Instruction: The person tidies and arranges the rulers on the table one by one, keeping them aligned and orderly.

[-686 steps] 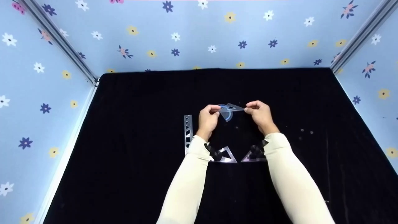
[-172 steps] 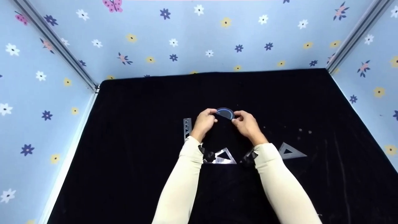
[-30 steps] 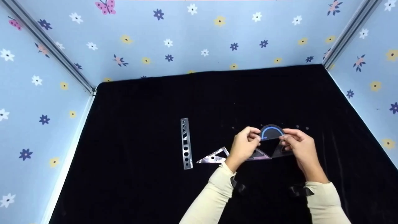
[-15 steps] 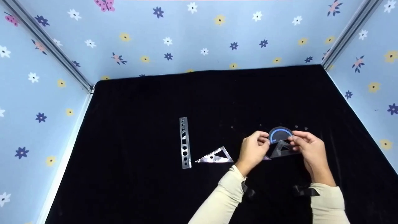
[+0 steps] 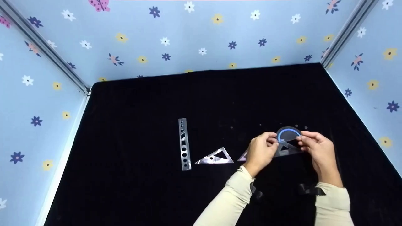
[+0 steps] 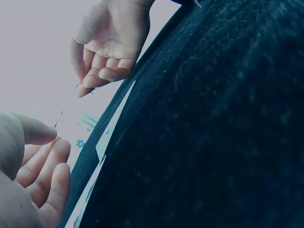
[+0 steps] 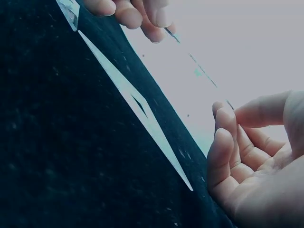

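Note:
A half-round clear protractor (image 5: 288, 135) with a blue scale band is held up by its two ends, round side away from me. My left hand (image 5: 262, 150) pinches its left end between thumb and fingers, and my right hand (image 5: 320, 153) pinches the right end. In the right wrist view it appears nearly edge-on as a thin line. Below it, a clear set square (image 5: 287, 153) lies on the black cloth, partly covered by my hands. Left of that, a purplish set square (image 5: 242, 157) is mostly hidden behind my left hand.
A shiny set square (image 5: 216, 160) lies farther left on the black cloth (image 5: 141, 141). Beyond it lies a clear ruler (image 5: 187, 147) with cut-out shapes, pointing away from me. Small specks dot the cloth behind my hands. Flower-patterned walls (image 5: 201, 34) enclose the table.
Both hands have carried the protractor slightly right over the last second. Several seconds ago they held it near the table's middle; earliest, they held a set square, which has since been laid down right.

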Demonstrator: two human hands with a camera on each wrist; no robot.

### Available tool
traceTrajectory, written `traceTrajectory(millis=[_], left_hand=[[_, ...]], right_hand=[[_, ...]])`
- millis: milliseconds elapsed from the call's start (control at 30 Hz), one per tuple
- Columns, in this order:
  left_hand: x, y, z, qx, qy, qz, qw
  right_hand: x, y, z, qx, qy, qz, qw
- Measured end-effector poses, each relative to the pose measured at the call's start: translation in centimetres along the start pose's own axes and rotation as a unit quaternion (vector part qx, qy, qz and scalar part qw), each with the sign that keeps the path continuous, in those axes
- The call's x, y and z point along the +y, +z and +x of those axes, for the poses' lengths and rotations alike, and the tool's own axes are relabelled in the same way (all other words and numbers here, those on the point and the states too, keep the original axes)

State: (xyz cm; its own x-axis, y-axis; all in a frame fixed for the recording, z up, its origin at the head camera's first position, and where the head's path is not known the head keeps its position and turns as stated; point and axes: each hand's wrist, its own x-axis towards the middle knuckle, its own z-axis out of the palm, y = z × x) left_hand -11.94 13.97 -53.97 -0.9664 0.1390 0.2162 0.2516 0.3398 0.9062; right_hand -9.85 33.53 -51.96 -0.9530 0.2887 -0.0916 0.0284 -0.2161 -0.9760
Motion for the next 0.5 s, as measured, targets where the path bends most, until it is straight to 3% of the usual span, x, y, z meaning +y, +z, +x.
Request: traceTrajectory(millis=[167, 500], left_hand=[[0.4, 0.9, 0.1, 0.007, 0.02, 0.051, 0.9985], [0.8, 2.8, 0.0, 0.007, 0.051, 0.157, 0.9863]], right_hand=[[-0.3, -1.0, 0.0, 0.009, -0.006, -0.011, 0.9999], [-0.6, -2.3, 0.3, 0.04, 0.01, -0.011, 0.9991]])
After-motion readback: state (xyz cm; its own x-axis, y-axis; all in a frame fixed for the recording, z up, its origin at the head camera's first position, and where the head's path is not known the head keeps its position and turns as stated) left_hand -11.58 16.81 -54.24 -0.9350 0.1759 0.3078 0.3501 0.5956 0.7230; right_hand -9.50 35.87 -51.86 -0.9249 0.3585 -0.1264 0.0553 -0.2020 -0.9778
